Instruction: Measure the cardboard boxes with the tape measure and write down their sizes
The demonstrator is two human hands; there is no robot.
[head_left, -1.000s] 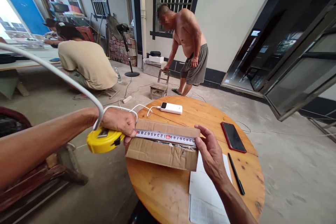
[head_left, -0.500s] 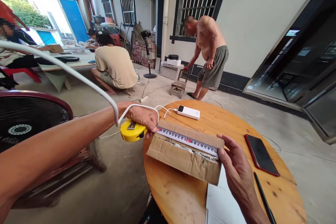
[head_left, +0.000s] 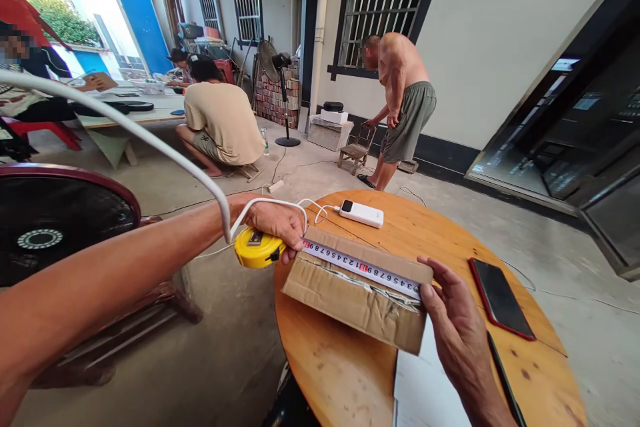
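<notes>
Wooden chair (head_left: pixel 356 150) has shifted rightward; my left hand (head_left: pixel 279 221), closed, pinches the tape measure (head_left: pixel 257 248), my right hand (head_left: pixel 461 323), partly curled, grips the end of the cardboard box (head_left: pixel 350 307) on the table (head_left: pixel 335 373): probably light, crushable, best held by its ends.

- Round wooden table (head_left: pixel 340 370), near, with a white power bank (head_left: pixel 367 215) toward its far side, a cable plugged in.
- Dark-screened phone (head_left: pixel 503 298) in a red case, on the table's right; nearer, a black pen (head_left: pixel 506 380) and, left of that, white paper (head_left: pixel 425 390).
- Round black object with a dark red rim (head_left: pixel 70 213), near left.
- Person in a beige shirt (head_left: pixel 225 120), far left, sitting low.
- Shirtless person in grey shorts (head_left: pixel 406 90), far, bending over a small wooden chair (head_left: pixel 354 149).
- Stacked bricks (head_left: pixel 265 95), far, beside a standing fan (head_left: pixel 285 97).
- Barred window (head_left: pixel 383 7) on the far wall.
</notes>
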